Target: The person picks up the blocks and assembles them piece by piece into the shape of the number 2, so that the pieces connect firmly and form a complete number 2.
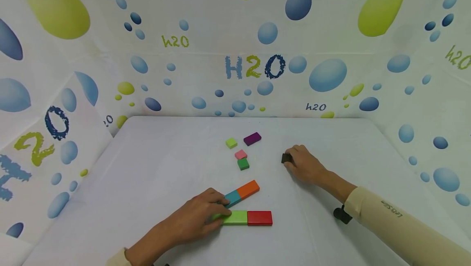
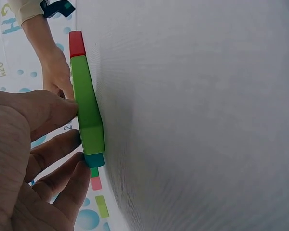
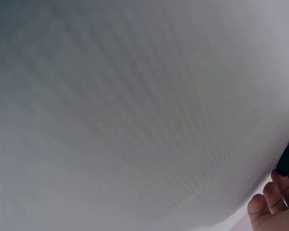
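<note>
My left hand (image 1: 200, 215) lies at the left end of a long light green block (image 1: 237, 217), thumb on its near side and a fingertip at its top. A red block (image 1: 259, 218) sits end to end with this green one. Just behind, the other left fingers are near a teal block (image 1: 233, 197), which meets an orange block (image 1: 248, 189) in a slanted row. Farther right, my right hand (image 1: 305, 165) pinches a small black block (image 1: 286, 158) between thumb and fingers. The right wrist view shows that dark block (image 3: 287, 159) at its right edge, partly cut off.
Beyond the slanted row lie a dark green block (image 1: 243, 164) and a pink block (image 1: 241, 154), close together. Farther back are a small lime block (image 1: 231, 143) and a purple block (image 1: 252, 138). The white table (image 1: 165, 151) meets a patterned sheet (image 1: 206, 82) at the back.
</note>
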A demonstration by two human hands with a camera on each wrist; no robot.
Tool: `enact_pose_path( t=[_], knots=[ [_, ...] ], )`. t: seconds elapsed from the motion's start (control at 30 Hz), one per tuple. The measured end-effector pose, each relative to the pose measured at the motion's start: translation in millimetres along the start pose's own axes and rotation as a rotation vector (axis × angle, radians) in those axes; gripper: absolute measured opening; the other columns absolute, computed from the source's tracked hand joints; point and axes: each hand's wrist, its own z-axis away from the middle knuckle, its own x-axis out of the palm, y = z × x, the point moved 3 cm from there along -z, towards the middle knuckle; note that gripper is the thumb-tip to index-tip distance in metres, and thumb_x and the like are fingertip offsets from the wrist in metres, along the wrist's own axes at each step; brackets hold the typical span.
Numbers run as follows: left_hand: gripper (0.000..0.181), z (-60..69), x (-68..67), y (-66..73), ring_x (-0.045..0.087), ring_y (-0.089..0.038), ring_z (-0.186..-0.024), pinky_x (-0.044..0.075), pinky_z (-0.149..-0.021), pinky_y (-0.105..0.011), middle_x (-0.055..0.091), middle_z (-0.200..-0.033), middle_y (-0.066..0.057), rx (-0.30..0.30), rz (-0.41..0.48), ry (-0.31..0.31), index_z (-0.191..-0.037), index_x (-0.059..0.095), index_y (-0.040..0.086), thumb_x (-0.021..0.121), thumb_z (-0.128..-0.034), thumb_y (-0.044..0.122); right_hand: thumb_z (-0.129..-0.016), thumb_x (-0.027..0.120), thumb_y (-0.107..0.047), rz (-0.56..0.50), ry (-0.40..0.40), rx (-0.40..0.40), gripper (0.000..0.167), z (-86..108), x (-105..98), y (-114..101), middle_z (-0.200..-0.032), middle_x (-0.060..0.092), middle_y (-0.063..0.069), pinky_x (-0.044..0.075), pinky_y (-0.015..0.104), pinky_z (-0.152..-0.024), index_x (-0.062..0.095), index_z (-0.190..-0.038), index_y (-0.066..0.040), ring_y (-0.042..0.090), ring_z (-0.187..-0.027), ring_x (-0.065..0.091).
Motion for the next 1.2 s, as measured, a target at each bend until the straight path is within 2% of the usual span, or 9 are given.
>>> enact_pose_path(
  t=[0.27,0.57,0.87,1.2],
  knots=[
    [0.022,-0.1,1.2,-1.4,0.054,-0.01,-0.119,0.054,-0.098,-0.03,0.066,-0.123,0.007,-0.02,0.006,-0.013,-0.114,0.078,0.023,0.074,-0.0923,0.018,-0.098,0.064,-0.018,0.016,0.022,0.005,0.037,2.0,2.1,-2.2,-0.119,0.061,0.016,0.052,0.048,-0.095,0.059,-0.126,0.005,0.03,-0.112,0.051],
    [0.022,0.9,0.8,-0.9,0.055,-0.01,-0.119,0.054,-0.097,-0.03,0.066,-0.122,0.006,-0.007,0.003,0.008,-0.113,0.079,0.022,0.075,-0.0914,0.016,-0.097,0.065,-0.018,0.009,0.02,-0.017,0.037,5.8,2.7,-9.8,-0.119,0.062,0.016,0.053,0.047,-0.094,0.06,-0.126,0.005,0.029,-0.11,0.052],
    [0.023,0.2,-0.2,-0.3,0.055,-0.011,-0.119,0.054,-0.098,-0.03,0.066,-0.123,0.007,-0.005,-0.004,0.001,-0.113,0.079,0.022,0.075,-0.0917,0.016,-0.097,0.064,-0.019,0.014,0.001,-0.017,0.038,7.3,4.9,-14.5,-0.12,0.061,0.015,0.054,0.045,-0.092,0.06,-0.127,0.005,0.027,-0.109,0.052],
    [0.023,-1.2,-1.0,0.0,0.055,-0.012,-0.118,0.054,-0.097,-0.03,0.066,-0.123,0.005,-0.012,0.014,-0.01,-0.114,0.079,0.021,0.075,-0.0916,0.016,-0.098,0.064,-0.023,0.028,-0.035,0.008,0.042,8.4,6.7,-21.0,-0.122,0.06,0.014,0.054,0.046,-0.097,0.059,-0.13,0.003,0.028,-0.112,0.052]
  ],
)
